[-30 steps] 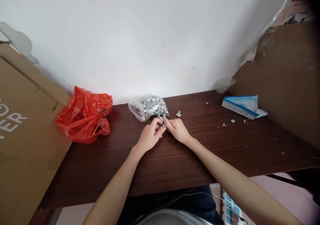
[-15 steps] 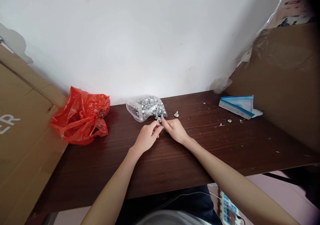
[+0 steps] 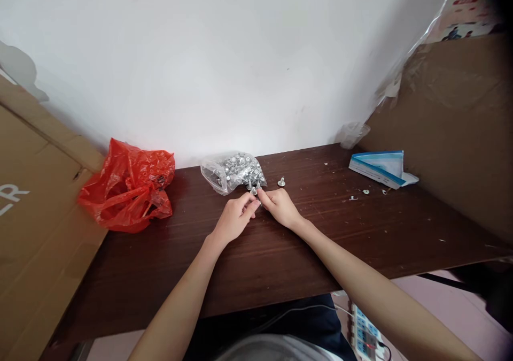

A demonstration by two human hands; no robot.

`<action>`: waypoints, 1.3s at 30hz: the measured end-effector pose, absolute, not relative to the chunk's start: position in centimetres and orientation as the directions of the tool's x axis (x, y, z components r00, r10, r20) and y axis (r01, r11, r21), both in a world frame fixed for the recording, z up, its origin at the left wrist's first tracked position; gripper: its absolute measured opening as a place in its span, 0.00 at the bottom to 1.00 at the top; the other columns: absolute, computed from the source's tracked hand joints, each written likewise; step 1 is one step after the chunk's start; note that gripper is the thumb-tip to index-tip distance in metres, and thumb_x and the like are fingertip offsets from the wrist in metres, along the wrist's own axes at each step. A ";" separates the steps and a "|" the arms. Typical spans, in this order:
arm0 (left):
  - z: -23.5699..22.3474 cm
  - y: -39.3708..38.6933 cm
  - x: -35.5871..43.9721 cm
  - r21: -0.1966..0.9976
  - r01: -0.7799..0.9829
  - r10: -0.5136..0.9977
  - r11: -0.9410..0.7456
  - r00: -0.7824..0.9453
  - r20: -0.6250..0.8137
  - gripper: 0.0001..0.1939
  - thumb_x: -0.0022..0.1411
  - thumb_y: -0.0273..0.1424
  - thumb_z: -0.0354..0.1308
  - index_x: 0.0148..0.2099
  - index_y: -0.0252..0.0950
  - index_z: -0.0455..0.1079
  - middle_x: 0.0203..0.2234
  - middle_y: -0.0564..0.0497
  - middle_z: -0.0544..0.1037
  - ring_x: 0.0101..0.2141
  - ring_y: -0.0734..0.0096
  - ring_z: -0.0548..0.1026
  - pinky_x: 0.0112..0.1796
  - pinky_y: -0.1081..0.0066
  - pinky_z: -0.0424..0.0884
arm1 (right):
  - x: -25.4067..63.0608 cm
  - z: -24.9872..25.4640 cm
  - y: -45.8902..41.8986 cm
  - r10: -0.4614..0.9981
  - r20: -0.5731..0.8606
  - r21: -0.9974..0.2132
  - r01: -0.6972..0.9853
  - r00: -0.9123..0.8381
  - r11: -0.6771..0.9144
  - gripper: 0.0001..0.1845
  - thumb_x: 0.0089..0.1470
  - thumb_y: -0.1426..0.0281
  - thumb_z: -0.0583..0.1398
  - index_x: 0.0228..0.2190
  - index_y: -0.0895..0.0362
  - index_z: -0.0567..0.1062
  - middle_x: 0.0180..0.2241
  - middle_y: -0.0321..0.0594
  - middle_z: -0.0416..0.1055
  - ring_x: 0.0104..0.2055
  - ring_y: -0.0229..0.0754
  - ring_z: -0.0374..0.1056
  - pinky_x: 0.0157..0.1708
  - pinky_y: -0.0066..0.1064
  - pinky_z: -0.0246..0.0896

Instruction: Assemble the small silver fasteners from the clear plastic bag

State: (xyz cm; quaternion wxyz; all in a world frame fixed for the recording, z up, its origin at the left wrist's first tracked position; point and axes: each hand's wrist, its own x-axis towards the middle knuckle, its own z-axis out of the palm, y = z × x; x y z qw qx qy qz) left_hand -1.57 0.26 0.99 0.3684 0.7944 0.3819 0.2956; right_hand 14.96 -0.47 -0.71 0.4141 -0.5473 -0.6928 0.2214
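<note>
My left hand (image 3: 234,219) is closed in a pinch, thumb against fingers, above the dark wooden tabletop. My right hand (image 3: 284,208) is curled closed beside it, its thumb pointing at the left fingertips. A small metal piece glints between the two hands; it looks like one of the wide-headed bolts, though fingers cover most of it. Just beyond the fingertips, a few such bolts (image 3: 254,191) stand on their heads, stems up. A clear plastic bag (image 3: 214,175) full of these bolts lies behind them. One more bolt (image 3: 281,182) stands apart to the right.
A crumpled red plastic bag (image 3: 132,190) sits at the left by a cardboard box (image 3: 44,227). At the right are a blue and white packet (image 3: 377,168), a clear plastic cup (image 3: 352,135), small scraps (image 3: 365,192) and another cardboard panel (image 3: 452,131). A white wall (image 3: 224,72) rises behind the table.
The whole view has shifted slightly to the left. Both hands stay together in nearly the same pose over the small metal piece, with only slight finger movement.
</note>
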 end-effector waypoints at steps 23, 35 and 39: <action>0.4 0.5 -1.6 0.812 0.388 0.828 -0.436 0.528 0.192 0.12 0.59 0.36 0.57 0.44 0.37 0.64 0.22 0.57 0.71 0.23 0.76 0.70 0.28 0.75 0.65 | 15.1 -0.7 -0.5 0.943 0.329 -0.734 0.615 -0.050 0.289 0.33 0.60 0.50 0.44 0.11 0.55 0.53 0.12 0.37 0.56 0.17 0.35 0.52 0.20 0.29 0.44; 0.0 0.8 -1.5 0.794 0.428 0.823 -0.432 0.548 0.152 0.08 0.56 0.32 0.61 0.37 0.35 0.67 0.23 0.56 0.72 0.24 0.76 0.69 0.28 0.74 0.66 | 15.1 -0.8 -0.4 0.949 0.314 -0.743 0.611 -0.042 0.273 0.32 0.60 0.52 0.45 0.11 0.56 0.56 0.12 0.37 0.58 0.17 0.35 0.53 0.21 0.29 0.46; 0.1 0.7 -1.5 0.800 0.414 0.826 -0.434 0.537 0.171 0.09 0.56 0.31 0.60 0.39 0.36 0.67 0.23 0.56 0.72 0.24 0.76 0.69 0.29 0.74 0.66 | 15.1 -0.9 -0.4 0.947 0.317 -0.743 0.609 -0.043 0.276 0.32 0.60 0.52 0.45 0.11 0.56 0.56 0.12 0.37 0.57 0.17 0.35 0.53 0.21 0.29 0.46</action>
